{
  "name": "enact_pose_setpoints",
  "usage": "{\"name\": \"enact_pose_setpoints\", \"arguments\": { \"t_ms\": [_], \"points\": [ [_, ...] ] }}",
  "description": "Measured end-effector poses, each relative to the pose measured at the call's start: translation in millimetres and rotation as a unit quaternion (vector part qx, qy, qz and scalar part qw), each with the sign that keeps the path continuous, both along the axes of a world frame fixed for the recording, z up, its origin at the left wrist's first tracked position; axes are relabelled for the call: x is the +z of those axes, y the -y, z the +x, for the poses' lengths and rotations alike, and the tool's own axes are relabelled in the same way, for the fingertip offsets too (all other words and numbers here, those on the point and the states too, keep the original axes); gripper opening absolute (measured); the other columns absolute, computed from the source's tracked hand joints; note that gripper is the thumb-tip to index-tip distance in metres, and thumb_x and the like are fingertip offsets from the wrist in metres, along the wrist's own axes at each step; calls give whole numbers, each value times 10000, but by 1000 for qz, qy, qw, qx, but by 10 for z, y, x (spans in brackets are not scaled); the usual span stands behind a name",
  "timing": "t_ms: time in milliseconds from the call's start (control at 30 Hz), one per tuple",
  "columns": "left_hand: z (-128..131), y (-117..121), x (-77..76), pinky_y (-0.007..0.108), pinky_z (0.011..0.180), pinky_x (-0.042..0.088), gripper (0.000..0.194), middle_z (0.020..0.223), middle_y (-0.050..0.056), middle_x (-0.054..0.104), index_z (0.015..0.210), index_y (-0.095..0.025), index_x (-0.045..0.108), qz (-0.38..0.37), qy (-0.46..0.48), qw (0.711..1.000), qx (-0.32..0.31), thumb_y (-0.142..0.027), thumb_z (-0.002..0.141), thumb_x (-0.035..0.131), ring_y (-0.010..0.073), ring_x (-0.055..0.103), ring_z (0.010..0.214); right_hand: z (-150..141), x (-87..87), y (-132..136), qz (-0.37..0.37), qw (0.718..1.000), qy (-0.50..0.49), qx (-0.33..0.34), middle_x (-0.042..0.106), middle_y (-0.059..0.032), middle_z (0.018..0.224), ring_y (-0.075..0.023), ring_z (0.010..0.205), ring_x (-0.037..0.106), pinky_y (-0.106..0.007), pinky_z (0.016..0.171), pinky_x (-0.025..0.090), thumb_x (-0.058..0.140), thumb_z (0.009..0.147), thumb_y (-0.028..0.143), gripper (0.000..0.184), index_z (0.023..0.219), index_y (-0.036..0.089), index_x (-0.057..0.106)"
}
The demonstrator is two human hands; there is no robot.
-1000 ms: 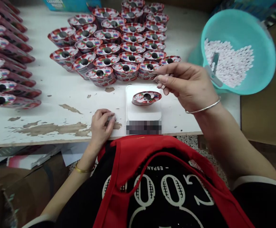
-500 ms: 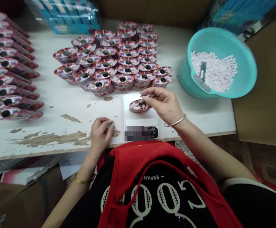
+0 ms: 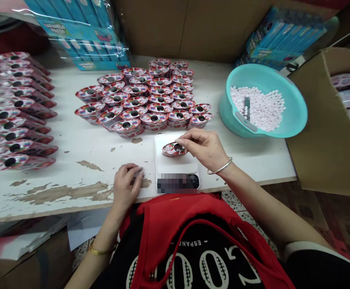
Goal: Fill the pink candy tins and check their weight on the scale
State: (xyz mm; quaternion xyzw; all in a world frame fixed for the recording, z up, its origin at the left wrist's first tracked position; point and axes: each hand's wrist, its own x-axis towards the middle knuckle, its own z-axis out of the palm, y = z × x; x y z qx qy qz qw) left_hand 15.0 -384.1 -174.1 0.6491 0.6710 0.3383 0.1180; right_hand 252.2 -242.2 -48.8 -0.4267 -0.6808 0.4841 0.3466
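Observation:
A small red-and-white printed packet (image 3: 169, 149) with an oval top and a dark round opening stands on a white digital scale (image 3: 177, 165). At the rim of that opening, the thumb and forefinger of my right hand (image 3: 207, 148) are pinched together. What they hold, if anything, is hidden. My left hand (image 3: 126, 184) rests at the table's front edge, left of the scale, holding nothing, its fingers loosely bent and the thumb apart. The scale's display is blurred out. Behind the scale stand several matching packets (image 3: 154, 120) in close rows, their openings up.
A turquoise tub (image 3: 233, 126) of small white pellets (image 3: 265, 108), with a dark narrow tool in it, stands at right. More packets (image 3: 21, 160) line the left side. Blue display boxes (image 3: 99, 64) stand behind, and a cardboard box (image 3: 319, 160) sits far right.
The camera has tilted up, so everything sits lower in view. White pieces seen at my right fingertips earlier no longer show there, and the packet's opening is more visible. My left hand stays put.

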Motion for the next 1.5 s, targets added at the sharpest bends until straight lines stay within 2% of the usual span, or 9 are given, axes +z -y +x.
{"name": "enact_pose_setpoints", "arguments": {
  "t_ms": [267, 500, 633, 800, 933, 1067, 1333, 1400, 1500],
  "points": [
    [19, -9, 25, 354, 859, 485, 167, 995, 66, 603, 1008, -197, 664, 10, 2, 1000, -3, -253, 876, 578, 194, 593, 958, 18, 4, -54, -161, 982, -90, -29, 587, 27, 589, -55, 483, 453, -214, 477, 385, 786, 732, 415, 299, 792, 136, 695],
    [33, -21, 9, 348, 850, 488, 169, 979, 66, 593, 1001, -197, 669, 15, 13, 1000, -2, -258, 868, 583, 192, 588, 946, 345, 52, -100, -200, 961, -173, -80, 642, -13, 830, -68, 658, 574, -182, 510, 431, 718, 828, 301, 150, 926, 189, 704],
    [52, -16, 39, 340, 844, 490, 164, 977, 69, 587, 1002, -186, 665, 20, 14, 1000, -5, -247, 874, 582, 185, 586, 939, 621, -95, -6, -217, 937, -219, -166, 660, -14, 850, -77, 754, 630, -162, 592, 490, 711, 779, 166, 108, 882, 194, 697],
    [188, -172, 364, 347, 856, 486, 237, 1012, 80, 586, 1104, -189, 627, 98, -11, 995, 5, -222, 872, 589, 190, 583, 975, 880, -412, 192, -271, 897, -254, -239, 672, -14, 790, -72, 690, 616, -132, 531, 479, 766, 705, 180, 164, 857, 192, 704],
    [446, -472, 737, 363, 880, 464, 316, 1064, 80, 598, 1170, -221, 593, 178, -44, 981, -67, -205, 855, 613, 201, 570, 1016, 944, -568, 308, -296, 878, -271, -261, 669, -14, 770, -66, 633, 587, -131, 493, 464, 822, 659, 231, 205, 829, 189, 716],
    [747, -751, 936, 369, 857, 414, 259, 1027, 57, 620, 1121, -234, 608, 171, -76, 974, -129, -263, 864, 628, 192, 571, 958, 912, -621, 359, -307, 869, -287, -263, 669, -18, 763, -61, 614, 582, -130, 499, 460, 864, 614, 287, 288, 837, 175, 721],
    [1018, -949, 1018, 395, 820, 315, 146, 860, 21, 606, 849, -219, 649, 36, -80, 993, -76, -347, 897, 597, 190, 538, 867, 683, -487, 455, -366, 852, -318, -198, 665, -16, 770, -67, 588, 571, -141, 457, 427, 874, 612, 319, 347, 878, 157, 721],
    [1058, -893, 1092, 407, 843, 325, 146, 885, 21, 619, 866, -234, 646, 42, -62, 991, -112, -351, 912, 571, 188, 551, 881, 561, -395, 532, -424, 825, -345, -142, 655, -23, 771, -69, 600, 573, -140, 465, 438, 838, 674, 369, 328, 888, 149, 723],
    [1084, -806, 1172, 438, 920, 343, 273, 1148, 61, 624, 1111, -279, 619, 43, -77, 975, -202, -431, 886, 595, 233, 545, 1067, 420, -292, 646, -510, 760, -394, -84, 604, -7, 703, -63, 566, 541, -138, 456, 445, 762, 755, 465, 332, 864, 153, 727]
  ]
}}
